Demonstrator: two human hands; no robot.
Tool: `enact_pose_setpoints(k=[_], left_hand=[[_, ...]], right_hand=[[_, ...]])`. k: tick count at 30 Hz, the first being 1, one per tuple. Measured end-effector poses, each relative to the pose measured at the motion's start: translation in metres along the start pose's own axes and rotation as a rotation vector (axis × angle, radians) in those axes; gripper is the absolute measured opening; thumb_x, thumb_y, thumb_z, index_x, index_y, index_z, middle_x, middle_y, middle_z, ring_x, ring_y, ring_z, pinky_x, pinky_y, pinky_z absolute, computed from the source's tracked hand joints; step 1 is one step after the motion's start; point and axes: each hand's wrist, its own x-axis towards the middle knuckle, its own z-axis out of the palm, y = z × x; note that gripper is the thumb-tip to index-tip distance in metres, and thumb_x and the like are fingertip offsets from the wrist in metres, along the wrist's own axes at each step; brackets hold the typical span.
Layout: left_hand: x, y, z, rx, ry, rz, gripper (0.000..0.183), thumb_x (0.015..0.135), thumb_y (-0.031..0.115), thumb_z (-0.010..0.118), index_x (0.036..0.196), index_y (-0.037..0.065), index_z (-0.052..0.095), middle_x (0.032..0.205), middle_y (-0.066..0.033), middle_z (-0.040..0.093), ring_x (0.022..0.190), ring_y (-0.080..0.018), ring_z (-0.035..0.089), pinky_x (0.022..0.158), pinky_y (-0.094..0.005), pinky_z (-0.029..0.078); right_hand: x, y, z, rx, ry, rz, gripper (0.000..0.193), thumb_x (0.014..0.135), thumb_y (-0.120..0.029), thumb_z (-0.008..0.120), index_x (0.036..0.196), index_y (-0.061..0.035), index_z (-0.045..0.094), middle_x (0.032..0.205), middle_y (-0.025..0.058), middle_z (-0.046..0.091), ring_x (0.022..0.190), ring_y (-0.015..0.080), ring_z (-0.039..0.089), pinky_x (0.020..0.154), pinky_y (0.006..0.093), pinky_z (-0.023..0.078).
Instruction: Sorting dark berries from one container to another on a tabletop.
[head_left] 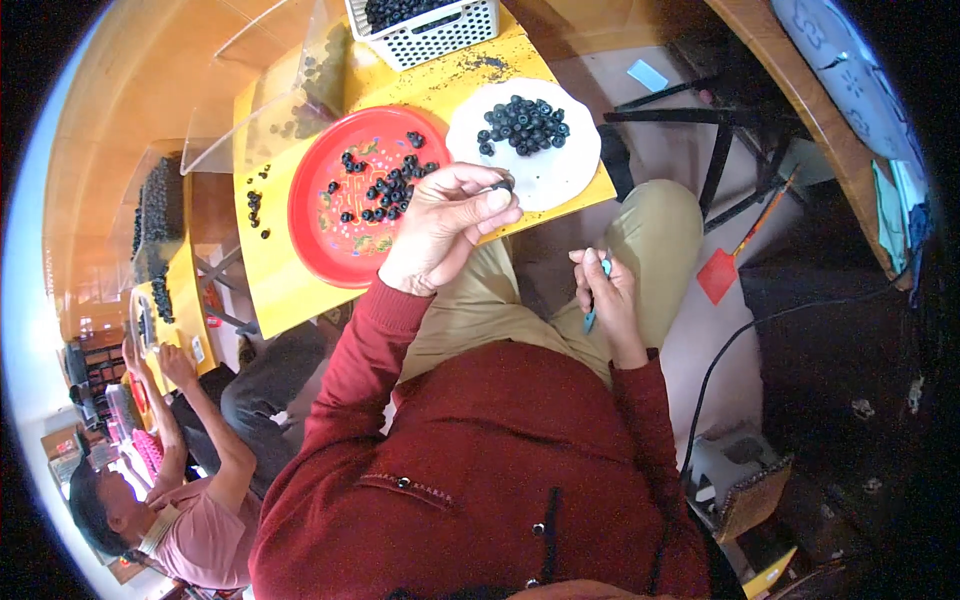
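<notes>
My left hand (450, 215) is raised over the near edge of the yellow table, pinching a small black round piece (507, 184) between thumb and fingers. Lower and to the right, above my lap, my right hand (612, 295) is closed round a slim teal-handled tool (589, 320); its working end is too small to make out. Behind my left hand lies a red plate (315, 235) with scattered black round pieces (392, 190). Beside it on the right, a white plate (575, 180) carries a heap of similar pieces (527, 122).
A white perforated basket (440, 42) of black pieces stands at the back of the yellow table (275, 290). Clear plastic bins (270, 125) stand at its left. Farther left, a person in pink (205, 530) works at another table. A red fly swatter (717, 275) leans at right.
</notes>
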Motion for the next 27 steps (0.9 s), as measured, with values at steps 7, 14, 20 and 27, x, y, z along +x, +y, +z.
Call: enact_pose_setpoints(k=[7, 14, 20, 27], left_hand=[[-0.003, -0.006, -0.014, -0.113, 0.008, -0.039, 0.013, 0.088, 0.0, 0.063, 0.101, 0.0, 0.065, 0.103, -0.0129, 0.067, 0.094, -0.0241, 0.067, 0.085, -0.0371, 0.058], [0.0, -0.008, -0.023, -0.214, -0.031, -0.063, 0.018, 0.09, 0.001, 0.061, 0.108, 0.001, 0.062, 0.103, -0.0138, 0.067, 0.094, -0.024, 0.067, 0.086, -0.0365, 0.058], [-0.001, -0.014, -0.022, -0.281, -0.058, -0.047, 0.019, 0.091, 0.002, 0.06, 0.11, 0.001, 0.062, 0.104, -0.0141, 0.067, 0.096, -0.0243, 0.067, 0.087, -0.0358, 0.058], [-0.006, -0.019, -0.018, -0.351, -0.089, -0.074, 0.017, 0.091, 0.004, 0.06, 0.108, 0.002, 0.064, 0.102, -0.013, 0.068, 0.097, -0.0254, 0.067, 0.088, -0.038, 0.057]], right_hand=[[-0.01, 0.002, 0.006, -0.02, 0.056, 0.013, 0.029, 0.099, -0.028, 0.054, 0.098, -0.0001, 0.064, 0.064, -0.0029, 0.049, 0.045, 0.0023, 0.038, 0.04, 0.02, 0.029], [-0.015, -0.041, 0.017, -0.482, 0.147, -0.117, 0.031, 0.096, -0.024, 0.058, 0.114, 0.0016, 0.062, 0.076, -0.0006, 0.058, 0.066, 0.0103, 0.055, 0.061, 0.0238, 0.045], [-0.005, -0.082, 0.049, -0.672, 0.02, -0.444, 0.034, 0.095, -0.019, 0.057, 0.12, 0.0034, 0.058, 0.09, 0.0115, 0.062, 0.082, 0.0212, 0.061, 0.076, 0.0305, 0.047], [0.002, -0.097, 0.073, -0.684, -0.057, -0.611, 0.031, 0.093, -0.017, 0.059, 0.118, 0.0027, 0.06, 0.096, 0.0178, 0.062, 0.086, 0.0284, 0.063, 0.077, 0.033, 0.048]])
